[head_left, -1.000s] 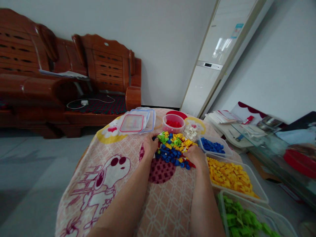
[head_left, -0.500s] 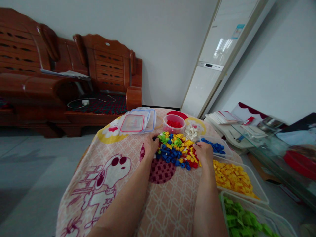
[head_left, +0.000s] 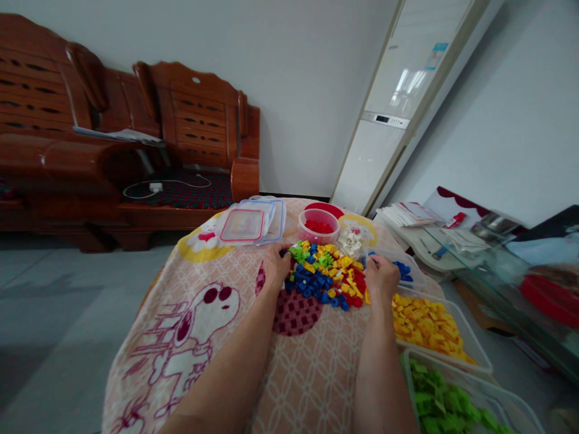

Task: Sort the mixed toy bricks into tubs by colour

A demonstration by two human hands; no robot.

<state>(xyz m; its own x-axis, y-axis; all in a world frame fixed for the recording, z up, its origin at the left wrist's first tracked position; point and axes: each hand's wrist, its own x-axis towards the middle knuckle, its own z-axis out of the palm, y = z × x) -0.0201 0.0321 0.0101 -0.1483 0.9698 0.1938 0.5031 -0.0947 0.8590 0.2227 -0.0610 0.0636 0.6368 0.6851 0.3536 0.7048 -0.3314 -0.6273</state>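
A mixed pile of toy building bricks [head_left: 323, 274] in blue, yellow, red and green lies on the cloth between my hands. My left hand [head_left: 275, 266] is at the pile's left edge, its fingers curled in around a small dark blue piece, probably a brick. Over the near left rim of the clear box of blue bricks [head_left: 402, 271] is my right hand [head_left: 382, 277], fingers closed together; what they hold, if anything, is hidden. White bricks [head_left: 350, 241] form a small heap behind the pile, beside a round tub of red bricks [head_left: 319, 227].
Boxes of yellow bricks [head_left: 427, 325] and green bricks [head_left: 446, 398] stand along the right side. Clear lids [head_left: 244, 225] are stacked at the back left of the round table. A glass-topped table [head_left: 497, 283] with papers and pots stands to the right, a wooden bench [head_left: 194, 126] behind.
My right hand has moved right, away from the pile's right edge to the box of blue bricks. My left hand has stayed at the pile's left edge.
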